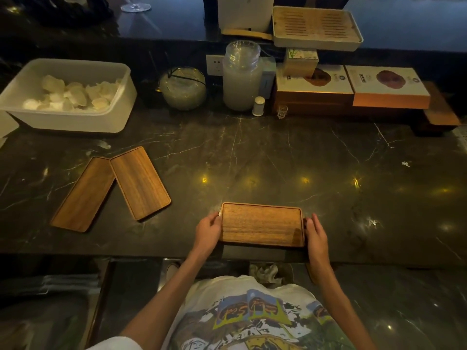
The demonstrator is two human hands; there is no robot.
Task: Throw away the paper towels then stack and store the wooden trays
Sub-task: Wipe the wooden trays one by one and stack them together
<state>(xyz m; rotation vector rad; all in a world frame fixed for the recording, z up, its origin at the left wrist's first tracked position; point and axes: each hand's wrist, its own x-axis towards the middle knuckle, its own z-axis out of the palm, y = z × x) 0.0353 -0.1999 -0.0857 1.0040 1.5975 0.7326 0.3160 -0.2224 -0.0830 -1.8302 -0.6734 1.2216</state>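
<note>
left hand (208,229) and right hand (314,234) are pinching the short ends of the near wooden tray (261,224), likely squaring it for stacking | two loose trays (113,188) are lying apart at left, one edge overlapping, waiting.

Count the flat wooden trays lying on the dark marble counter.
3. One rectangular brown wooden tray sits at the near edge between both hands; it may hide others stacked beneath. Two more lie left: the left tray, and the right tray beside it, touching.
</note>
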